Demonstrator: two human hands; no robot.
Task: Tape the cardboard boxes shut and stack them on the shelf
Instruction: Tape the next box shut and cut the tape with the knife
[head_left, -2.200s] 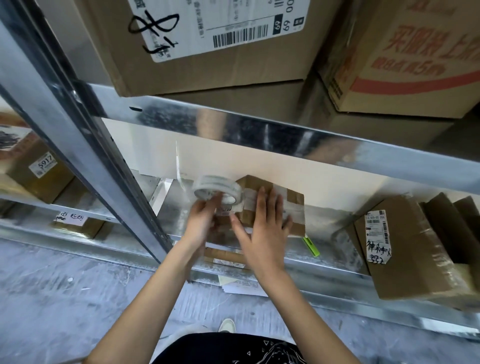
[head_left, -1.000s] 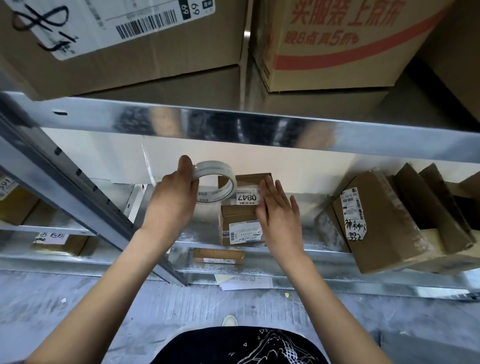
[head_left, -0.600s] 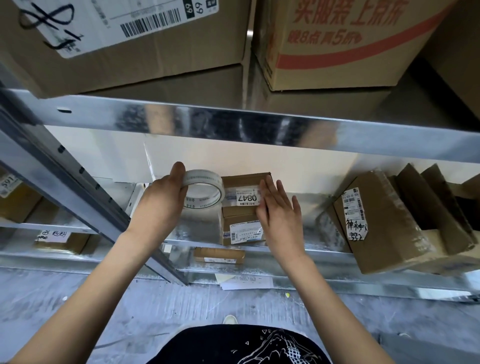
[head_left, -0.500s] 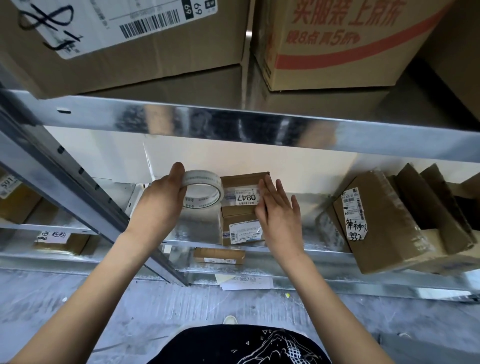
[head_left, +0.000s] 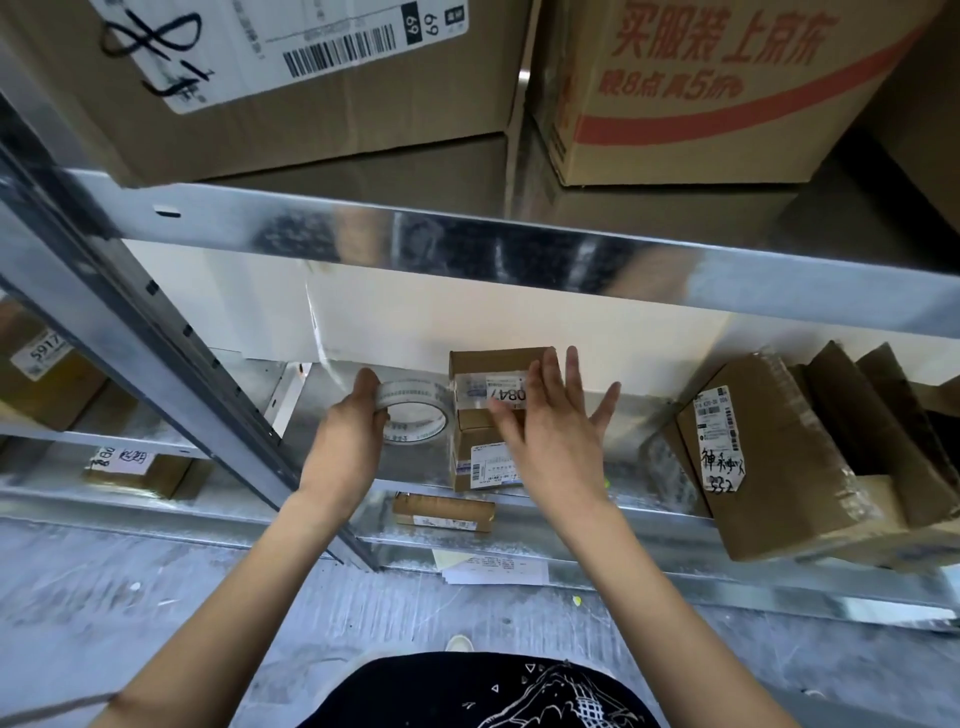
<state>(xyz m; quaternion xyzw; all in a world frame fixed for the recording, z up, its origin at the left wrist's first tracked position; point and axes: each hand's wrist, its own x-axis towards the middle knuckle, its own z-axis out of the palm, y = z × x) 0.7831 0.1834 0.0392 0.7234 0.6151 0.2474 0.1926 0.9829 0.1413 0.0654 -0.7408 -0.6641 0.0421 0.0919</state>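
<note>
Far left, beyond the slanted upright (head_left: 156, 343), labelled boxes sit on the neighbouring shelves; not your concern. Your left hand (head_left: 348, 431) curls round the tape roll (head_left: 415, 415), thumb on the outer rim and fingers wrapped over its near edge, holding it just beside the small box. A clear strip looks to run from the roll onto the box's left face, though it is too faint to be sure. The small box (head_left: 493, 415) stands upright on the middle shelf (head_left: 363, 467), near the back wall, label 0847 on its front. Your right hand (head_left: 550, 426) lies flat over the box's front and right side, fingers straight and spread, pressing, not curling round anything. Judging by size, the box is light and stiff; it will likely slide on the slick metal, so keep that palm braced on it while you pull tape. Grip it by opposite side faces, not the taped seam. Right, a bigger brown box (head_left: 769, 467) leans tilted against others.
</note>
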